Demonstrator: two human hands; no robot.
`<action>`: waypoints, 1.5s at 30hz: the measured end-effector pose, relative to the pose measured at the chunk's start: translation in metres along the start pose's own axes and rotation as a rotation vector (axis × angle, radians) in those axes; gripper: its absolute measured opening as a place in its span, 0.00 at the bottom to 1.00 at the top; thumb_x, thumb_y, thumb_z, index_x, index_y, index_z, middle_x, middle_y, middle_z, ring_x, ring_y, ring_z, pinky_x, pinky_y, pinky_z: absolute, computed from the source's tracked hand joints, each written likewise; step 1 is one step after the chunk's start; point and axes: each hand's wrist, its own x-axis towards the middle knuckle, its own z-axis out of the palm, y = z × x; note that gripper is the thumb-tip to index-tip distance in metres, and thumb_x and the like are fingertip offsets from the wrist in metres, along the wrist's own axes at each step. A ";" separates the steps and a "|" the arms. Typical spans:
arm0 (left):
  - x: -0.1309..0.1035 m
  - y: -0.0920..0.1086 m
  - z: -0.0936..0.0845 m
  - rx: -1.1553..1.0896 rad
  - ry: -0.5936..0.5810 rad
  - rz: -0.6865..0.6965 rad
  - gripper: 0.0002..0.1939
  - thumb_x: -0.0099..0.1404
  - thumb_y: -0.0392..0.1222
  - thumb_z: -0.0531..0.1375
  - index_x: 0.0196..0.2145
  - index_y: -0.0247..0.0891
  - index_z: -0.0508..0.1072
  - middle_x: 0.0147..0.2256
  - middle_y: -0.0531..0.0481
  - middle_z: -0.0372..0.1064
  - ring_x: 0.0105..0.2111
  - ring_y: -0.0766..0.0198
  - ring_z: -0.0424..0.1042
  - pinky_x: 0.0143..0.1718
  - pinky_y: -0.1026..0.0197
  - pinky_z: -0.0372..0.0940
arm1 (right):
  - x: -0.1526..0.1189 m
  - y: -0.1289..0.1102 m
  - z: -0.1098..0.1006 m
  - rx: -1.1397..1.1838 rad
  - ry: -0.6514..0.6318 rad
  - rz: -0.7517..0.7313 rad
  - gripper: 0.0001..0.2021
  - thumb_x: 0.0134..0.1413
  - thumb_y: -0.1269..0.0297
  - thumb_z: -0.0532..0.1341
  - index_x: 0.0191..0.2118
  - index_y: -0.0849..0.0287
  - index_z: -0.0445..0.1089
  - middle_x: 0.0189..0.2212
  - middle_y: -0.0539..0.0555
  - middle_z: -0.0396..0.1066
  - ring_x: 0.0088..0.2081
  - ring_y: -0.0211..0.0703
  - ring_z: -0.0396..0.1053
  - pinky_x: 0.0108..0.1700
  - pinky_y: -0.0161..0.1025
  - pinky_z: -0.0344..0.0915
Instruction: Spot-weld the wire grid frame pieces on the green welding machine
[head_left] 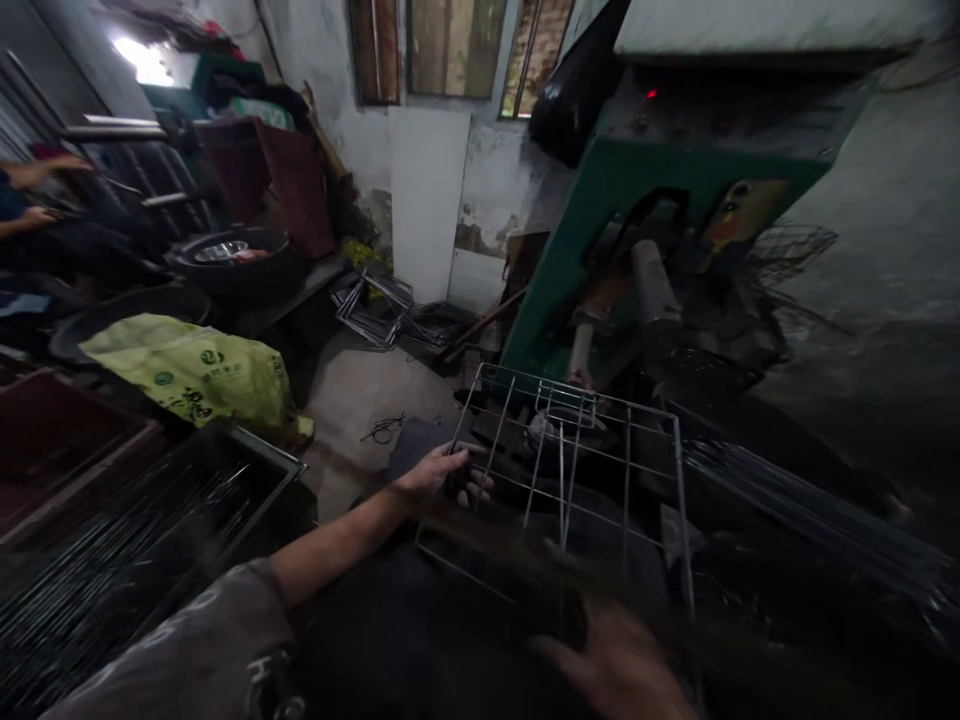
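The left hand (pixel 442 475), arm stretched forward, grasps the left edge of a square grey wire grid (pixel 570 470) lying before a green machine (pixel 600 200). The blurred right hand (pixel 622 665) hovers at the grid's near edge; its grip can't be made out.

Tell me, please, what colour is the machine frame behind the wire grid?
Green machine frame, clearest in the head view.

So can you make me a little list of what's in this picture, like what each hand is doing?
Place: dim, cluttered workshop
Left hand: fingers curled round the left edge of a wire grid frame
Right hand: blurred, at the near edge of the frame; grip cannot be told
Behind the frame: green machine
Left side: yellow sack, bin of metal rods
Far left: another person's arms
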 end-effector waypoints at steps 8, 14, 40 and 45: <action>-0.002 -0.001 0.000 -0.021 -0.043 0.004 0.20 0.63 0.49 0.60 0.47 0.35 0.62 0.32 0.38 0.75 0.29 0.51 0.77 0.20 0.64 0.67 | 0.025 -0.018 0.005 -0.163 -0.168 0.009 0.37 0.47 0.65 0.58 0.65 0.62 0.50 0.54 0.62 0.66 0.51 0.51 0.68 0.50 0.45 0.66; -0.001 -0.005 0.003 0.020 -0.029 0.021 0.20 0.63 0.49 0.60 0.47 0.33 0.62 0.33 0.36 0.75 0.29 0.51 0.77 0.19 0.66 0.66 | 0.022 0.007 0.030 -0.227 -0.093 -0.132 0.33 0.47 0.68 0.55 0.62 0.63 0.55 0.47 0.62 0.70 0.45 0.50 0.70 0.46 0.44 0.68; 0.057 0.025 0.026 0.120 -0.080 0.073 0.25 0.58 0.53 0.64 0.44 0.33 0.63 0.31 0.37 0.75 0.27 0.51 0.77 0.21 0.64 0.65 | 0.049 0.023 -0.023 -0.253 -0.006 -0.157 0.31 0.50 0.63 0.53 0.61 0.67 0.57 0.54 0.64 0.65 0.51 0.51 0.67 0.51 0.46 0.66; 0.068 0.023 0.025 0.094 -0.088 0.088 0.24 0.58 0.53 0.64 0.43 0.33 0.63 0.29 0.38 0.75 0.26 0.52 0.77 0.20 0.65 0.64 | 0.056 0.023 -0.030 -0.241 -0.032 -0.108 0.31 0.51 0.62 0.52 0.62 0.67 0.56 0.54 0.64 0.65 0.51 0.50 0.67 0.51 0.45 0.66</action>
